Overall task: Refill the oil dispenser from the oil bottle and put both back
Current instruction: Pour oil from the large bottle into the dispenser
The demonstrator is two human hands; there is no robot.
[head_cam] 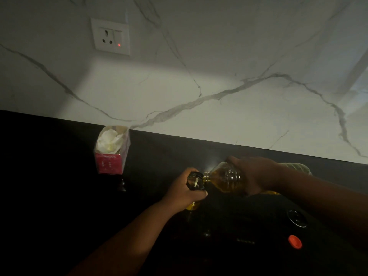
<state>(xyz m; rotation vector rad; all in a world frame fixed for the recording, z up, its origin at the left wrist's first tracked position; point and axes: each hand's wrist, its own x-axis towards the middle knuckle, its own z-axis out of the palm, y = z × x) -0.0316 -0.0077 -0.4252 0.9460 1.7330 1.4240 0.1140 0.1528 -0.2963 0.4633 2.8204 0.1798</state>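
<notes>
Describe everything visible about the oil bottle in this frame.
The oil bottle is clear, plastic-looking, with a ribbed shoulder and yellow oil inside. It is uncapped and tipped nearly on its side, neck pointing left, its mouth right at the open rim of the oil dispenser. The right hand grips its body from above, hiding the middle; the base shows past the wrist. It is held above the dark counter.

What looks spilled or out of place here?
No spill visible. The clear plastic oil bottle is tipped, its neck at the open dark-rimmed glass dispenser. An orange round cap lies loose on the dark counter.
</notes>
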